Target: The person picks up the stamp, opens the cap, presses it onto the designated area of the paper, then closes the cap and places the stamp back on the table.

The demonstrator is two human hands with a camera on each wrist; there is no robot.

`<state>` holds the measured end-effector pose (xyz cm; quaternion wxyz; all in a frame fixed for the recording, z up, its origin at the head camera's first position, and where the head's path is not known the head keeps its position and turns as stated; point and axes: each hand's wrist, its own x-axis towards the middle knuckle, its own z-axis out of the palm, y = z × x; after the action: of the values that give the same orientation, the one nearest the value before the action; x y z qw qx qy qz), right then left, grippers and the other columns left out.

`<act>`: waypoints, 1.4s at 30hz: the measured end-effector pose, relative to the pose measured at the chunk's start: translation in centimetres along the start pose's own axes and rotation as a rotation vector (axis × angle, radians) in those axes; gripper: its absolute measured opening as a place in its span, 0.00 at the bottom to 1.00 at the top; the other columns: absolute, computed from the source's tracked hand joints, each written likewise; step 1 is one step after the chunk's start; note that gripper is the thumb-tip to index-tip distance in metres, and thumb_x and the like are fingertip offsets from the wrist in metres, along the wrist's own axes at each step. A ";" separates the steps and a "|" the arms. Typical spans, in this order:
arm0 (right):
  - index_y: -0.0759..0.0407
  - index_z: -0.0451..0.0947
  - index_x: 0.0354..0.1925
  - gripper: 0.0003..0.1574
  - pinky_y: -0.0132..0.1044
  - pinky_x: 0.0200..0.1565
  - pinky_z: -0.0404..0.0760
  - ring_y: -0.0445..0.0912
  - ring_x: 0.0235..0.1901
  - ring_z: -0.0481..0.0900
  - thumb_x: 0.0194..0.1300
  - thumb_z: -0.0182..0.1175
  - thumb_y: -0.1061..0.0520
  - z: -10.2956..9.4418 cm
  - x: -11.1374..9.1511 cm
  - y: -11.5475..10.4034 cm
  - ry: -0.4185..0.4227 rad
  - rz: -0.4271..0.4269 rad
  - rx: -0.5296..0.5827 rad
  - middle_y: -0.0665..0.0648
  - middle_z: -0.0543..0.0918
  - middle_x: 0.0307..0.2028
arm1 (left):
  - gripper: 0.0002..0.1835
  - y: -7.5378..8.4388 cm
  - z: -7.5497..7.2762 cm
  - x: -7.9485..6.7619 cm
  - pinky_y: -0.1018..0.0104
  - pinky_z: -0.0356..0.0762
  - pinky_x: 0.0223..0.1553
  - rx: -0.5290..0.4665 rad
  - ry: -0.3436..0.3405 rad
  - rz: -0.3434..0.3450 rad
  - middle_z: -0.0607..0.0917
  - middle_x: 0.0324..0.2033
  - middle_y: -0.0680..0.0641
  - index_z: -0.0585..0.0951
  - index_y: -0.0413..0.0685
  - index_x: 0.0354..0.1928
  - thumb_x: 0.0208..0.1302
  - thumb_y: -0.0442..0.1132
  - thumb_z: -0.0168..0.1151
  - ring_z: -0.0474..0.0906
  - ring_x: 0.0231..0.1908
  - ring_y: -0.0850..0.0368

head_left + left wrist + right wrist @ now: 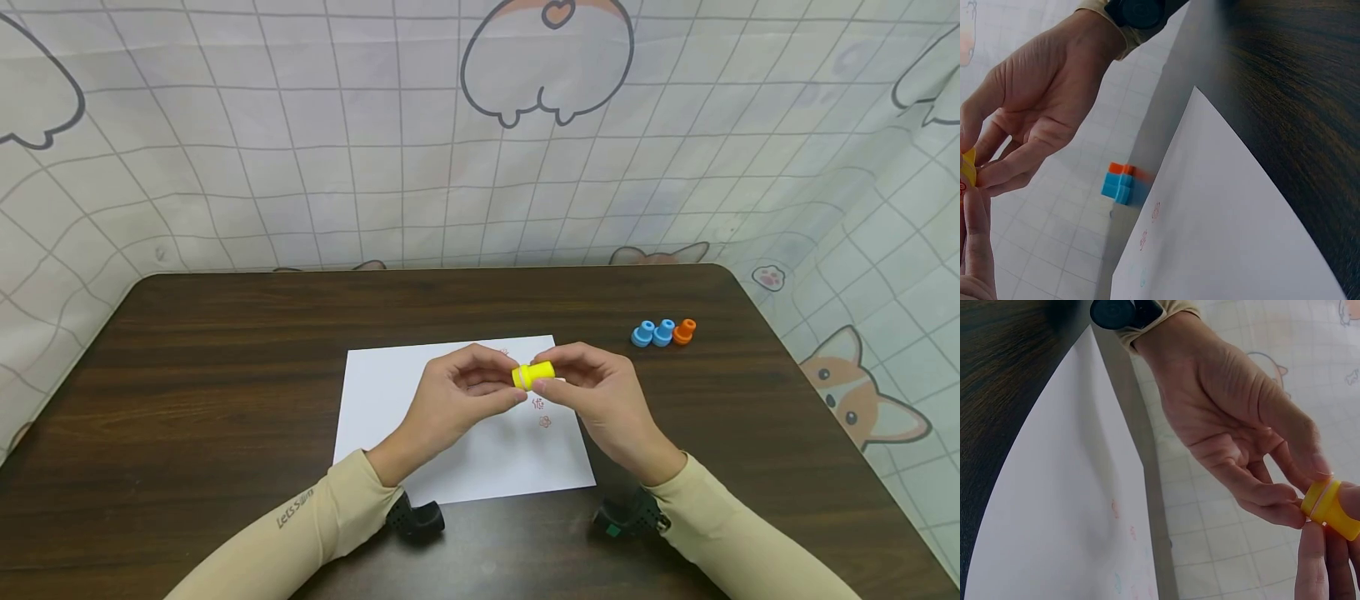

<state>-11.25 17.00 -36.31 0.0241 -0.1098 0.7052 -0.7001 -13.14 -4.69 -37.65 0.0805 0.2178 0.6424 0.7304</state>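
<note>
A small yellow toy stamp (538, 374) is held between both hands above a white sheet of paper (450, 433). My left hand (450, 392) pinches its short left end with thumb and fingers. The longer right part is gripped by my right hand (609, 406), thumb in front. In the right wrist view a pale line rings the stamp (1335, 515) between the two parts. A red mark shows on the stamp (966, 172) at the edge of the left wrist view. Small red prints (545, 422) are on the paper, partly hidden by the right hand.
Two blue stamps (642, 333) and an orange stamp (684, 332) stand in a row at the back right of the dark wooden table (187, 400). A white gridded cloth (337, 150) with cartoon animals hangs behind the table and at its sides.
</note>
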 end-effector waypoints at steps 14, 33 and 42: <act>0.68 0.83 0.53 0.20 0.30 0.46 0.88 0.43 0.43 0.86 0.62 0.72 0.66 0.1 -0.1 0.1 0.016 -0.021 -0.048 0.46 0.88 0.44 | 0.16 -0.1 0.0 0.0 0.65 0.89 0.50 0.008 -0.002 0.000 0.87 0.43 0.52 0.83 0.34 0.48 0.57 0.25 0.73 0.88 0.40 0.64; 0.68 0.83 0.53 0.20 0.32 0.48 0.89 0.44 0.43 0.87 0.63 0.72 0.65 -0.1 0.0 0.0 0.037 -0.033 -0.096 0.46 0.88 0.44 | 0.16 0.0 -0.3 0.2 0.64 0.89 0.52 0.090 -0.019 0.016 0.86 0.49 0.39 0.84 0.40 0.48 0.59 0.28 0.74 0.89 0.45 0.59; 0.68 0.82 0.54 0.21 0.33 0.50 0.89 0.44 0.43 0.87 0.64 0.72 0.64 -1.3 0.2 -0.5 0.077 -0.041 -0.100 0.48 0.87 0.47 | 0.15 0.9 -2.2 0.0 0.65 0.89 0.51 0.293 0.007 0.101 0.88 0.49 0.44 0.84 0.47 0.49 0.61 0.33 0.75 0.89 0.48 0.55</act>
<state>-11.67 18.24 -35.81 -0.0229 -0.0980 0.7371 -0.6682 -13.91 -6.80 -36.91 0.0086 0.2568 0.7305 0.6328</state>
